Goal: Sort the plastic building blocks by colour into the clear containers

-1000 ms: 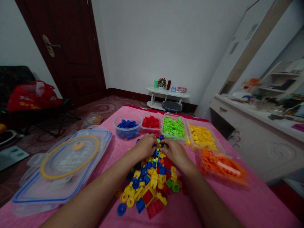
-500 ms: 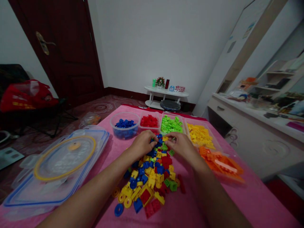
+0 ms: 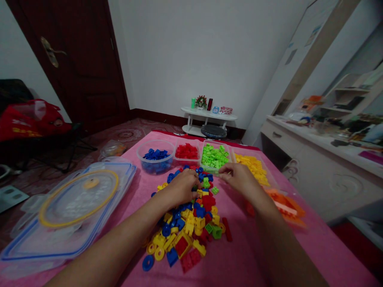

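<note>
A mixed pile of toy building blocks [image 3: 188, 223] in blue, yellow, red and green lies on the pink cloth [image 3: 239, 255]. My left hand [image 3: 184, 185] rests over the pile's far part, its fingers curled down among the pieces; what they hold, if anything, is hidden. My right hand [image 3: 239, 179] is raised just right of the pile, near the box of green blocks [image 3: 216, 156]. Its thumb and fingers are pinched, with a bit of a small yellow block [image 3: 229, 173] showing between them.
Along the far side stand a round tub of blue blocks [image 3: 157, 157], a box of red blocks [image 3: 187, 152] and a box of yellow blocks [image 3: 254, 167]. Orange blocks [image 3: 289, 209] sit at the right. Stacked clear lids [image 3: 74, 211] lie at the left.
My right hand has moved right, away from the pile, with the small yellow block. My left hand has shifted slightly nearer over the pile, uncovering blue pieces behind it.
</note>
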`<state>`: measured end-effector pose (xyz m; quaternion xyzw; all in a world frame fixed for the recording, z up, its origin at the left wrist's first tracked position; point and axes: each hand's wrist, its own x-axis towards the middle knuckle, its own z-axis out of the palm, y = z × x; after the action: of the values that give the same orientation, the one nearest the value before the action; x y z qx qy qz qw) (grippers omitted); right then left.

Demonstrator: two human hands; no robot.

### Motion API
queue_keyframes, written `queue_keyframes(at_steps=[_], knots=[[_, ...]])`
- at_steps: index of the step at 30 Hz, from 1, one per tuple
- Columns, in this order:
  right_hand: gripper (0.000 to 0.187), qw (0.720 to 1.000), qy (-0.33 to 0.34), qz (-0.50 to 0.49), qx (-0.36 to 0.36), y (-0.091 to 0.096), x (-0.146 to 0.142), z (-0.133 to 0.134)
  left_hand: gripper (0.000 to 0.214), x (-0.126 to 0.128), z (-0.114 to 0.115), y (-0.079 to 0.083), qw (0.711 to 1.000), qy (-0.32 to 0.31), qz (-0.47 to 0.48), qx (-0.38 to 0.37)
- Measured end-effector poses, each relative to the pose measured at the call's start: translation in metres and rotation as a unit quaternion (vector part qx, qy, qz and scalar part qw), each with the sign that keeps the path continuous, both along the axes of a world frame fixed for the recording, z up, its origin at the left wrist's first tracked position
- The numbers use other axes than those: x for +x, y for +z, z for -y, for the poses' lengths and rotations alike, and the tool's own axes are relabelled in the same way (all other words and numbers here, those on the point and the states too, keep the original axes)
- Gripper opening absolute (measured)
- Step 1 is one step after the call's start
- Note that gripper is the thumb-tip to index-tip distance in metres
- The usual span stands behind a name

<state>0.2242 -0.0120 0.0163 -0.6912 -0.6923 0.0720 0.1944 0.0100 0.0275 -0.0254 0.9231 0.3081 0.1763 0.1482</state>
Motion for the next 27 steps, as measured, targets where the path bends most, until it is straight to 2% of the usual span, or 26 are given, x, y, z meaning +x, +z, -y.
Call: queue_keyframes(at_steps=[2,6,9,12,16,19,22,24,27], knots=[[0.016,0.995,0.066,0.015,-0.079,-0.005,-0.024,0.005,0.02,0.001,0.001,-0.002,1.0,0.003,-0.015,0.004],[0.024,0.989,0.1,0.077,-0.083,-0.014,-0.053,0.015,0.013,0.001,0.0,-0.003,1.0,0.017,-0.012,-0.011],[0.027,0.988,0.104,0.087,-0.071,-0.017,-0.055,0.017,0.012,0.0,-0.001,0.002,0.999,0.029,0.002,-0.016],[0.029,0.992,0.09,0.071,-0.06,-0.017,-0.05,0.013,0.017,-0.002,-0.004,0.009,0.997,0.066,0.035,-0.029],[0.035,0.995,0.078,-0.049,-0.044,-0.014,-0.046,0.009,0.019,-0.004,-0.009,0.014,0.98,0.114,0.132,-0.093],[0.045,0.97,0.111,-0.208,-0.059,-0.009,-0.051,0.011,0.014,-0.002,-0.011,0.014,0.939,0.096,0.25,-0.216],[0.053,0.918,0.143,-0.355,-0.101,-0.003,-0.058,0.014,0.01,0.001,-0.01,0.015,0.873,0.108,0.336,-0.338],[0.052,0.892,0.146,-0.414,-0.107,-0.001,-0.061,0.015,0.016,0.002,-0.008,0.017,0.836,0.131,0.365,-0.389],[0.048,0.875,0.133,-0.457,-0.086,-0.001,-0.064,0.015,0.028,0.001,-0.007,0.018,0.784,0.155,0.397,-0.452]])
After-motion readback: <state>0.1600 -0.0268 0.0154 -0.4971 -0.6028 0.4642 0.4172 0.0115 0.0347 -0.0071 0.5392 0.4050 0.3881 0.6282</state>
